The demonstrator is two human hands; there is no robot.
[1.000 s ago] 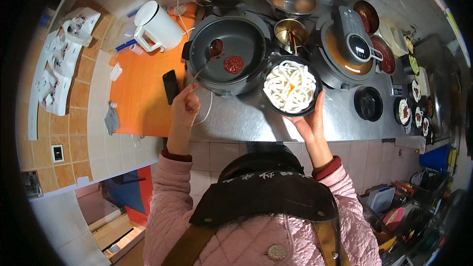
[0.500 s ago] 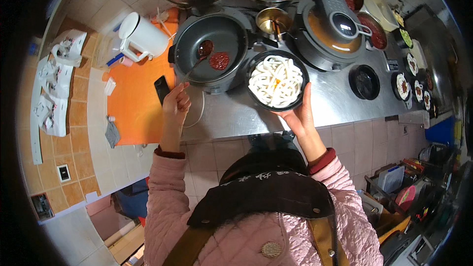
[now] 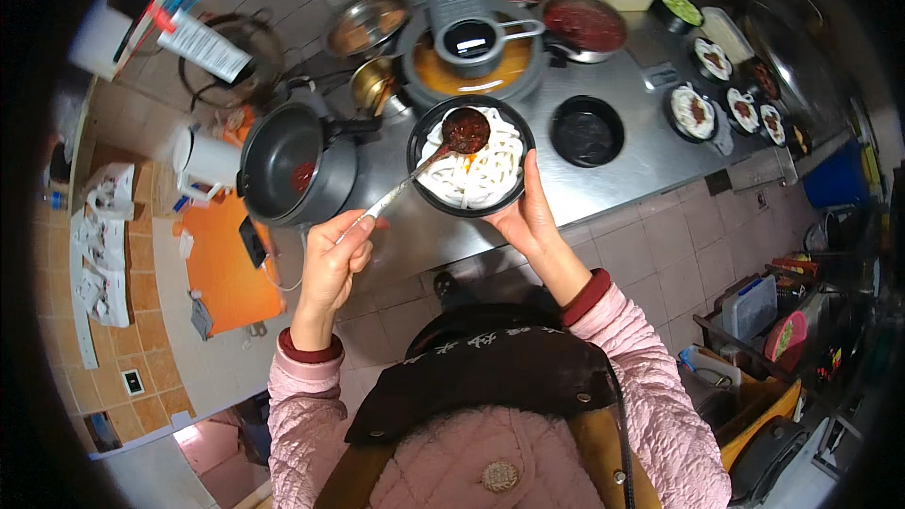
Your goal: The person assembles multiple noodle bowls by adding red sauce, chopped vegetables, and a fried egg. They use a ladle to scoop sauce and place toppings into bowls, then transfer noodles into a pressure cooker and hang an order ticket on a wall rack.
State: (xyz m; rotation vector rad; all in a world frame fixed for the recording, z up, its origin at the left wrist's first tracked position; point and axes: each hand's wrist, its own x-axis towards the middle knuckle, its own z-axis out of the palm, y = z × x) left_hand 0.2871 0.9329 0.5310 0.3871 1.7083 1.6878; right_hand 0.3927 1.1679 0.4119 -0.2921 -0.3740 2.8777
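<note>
My left hand (image 3: 332, 262) is closed round the handle of a ladle (image 3: 388, 196), its scoop filled with dark red chunky sauce (image 3: 465, 129). The scoop hangs over thick white noodles (image 3: 490, 177) in a black bowl (image 3: 421, 170); whether it touches them I cannot tell. A small orange patch shows among the noodles. From the right and below, my right hand (image 3: 534, 221) grips this bowl, thumb up along its side. To the left, a deep dark pan (image 3: 266, 184) has a smear of red sauce inside.
Another black bowl (image 3: 586, 132) stands on the steel counter (image 3: 650, 146). Behind are a round cooker (image 3: 424, 52) with a grey-handled device on top and a pot of red sauce (image 3: 584, 24). Several topped noodle bowls sit far right. A white kettle (image 3: 203, 160) and phone (image 3: 253, 241) lie left.
The ladle has come out of the pan and over the noodle bowl, carrying sauce. My view has swung right, so the pan and counter appear further left.
</note>
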